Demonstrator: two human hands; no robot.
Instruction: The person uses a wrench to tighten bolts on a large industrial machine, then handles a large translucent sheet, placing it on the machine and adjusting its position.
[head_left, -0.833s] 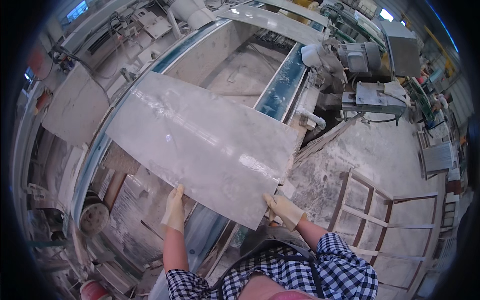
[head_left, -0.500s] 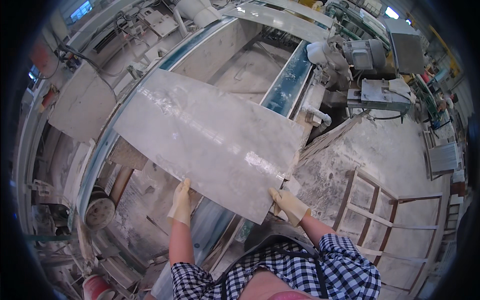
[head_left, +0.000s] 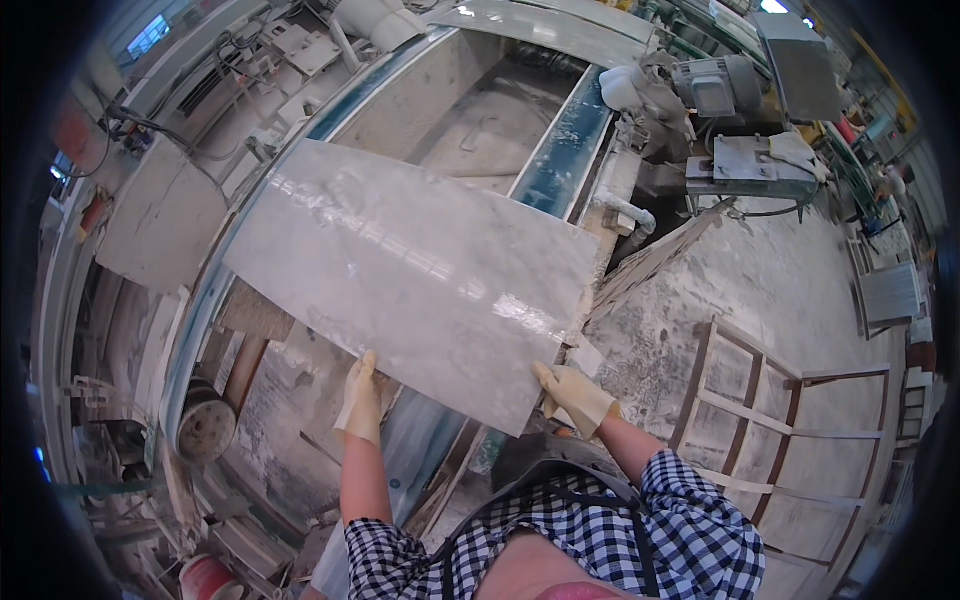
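Note:
A large polished grey-white stone slab (head_left: pixel 400 265) lies across the two blue rails of a conveyor, glossy side up, its near right corner jutting toward me. My left hand (head_left: pixel 360 398), in a cream rubber glove, grips the slab's near edge, thumb on top and fingers hidden beneath. At the right end, close to the near corner, my right hand (head_left: pixel 577 394) in a matching glove holds the short edge the same way. The blue belt (head_left: pixel 565 150) runs out from under the slab's far side, and another blue strip (head_left: pixel 425 450) shows below its near edge.
Another polished slab (head_left: pixel 540 32) lies across the far end of the conveyor. A grey motor (head_left: pixel 717 85) and a metal bracket (head_left: pixel 750 165) stand at the right. On the dusty floor at right lies a slatted frame (head_left: pixel 785 430). A round roller (head_left: pixel 207 425) sits at lower left.
The view has shifted slightly, so the far slab and motor sit a little higher and further left. Both hands keep their hold on the slab, which shows little movement against the rails.

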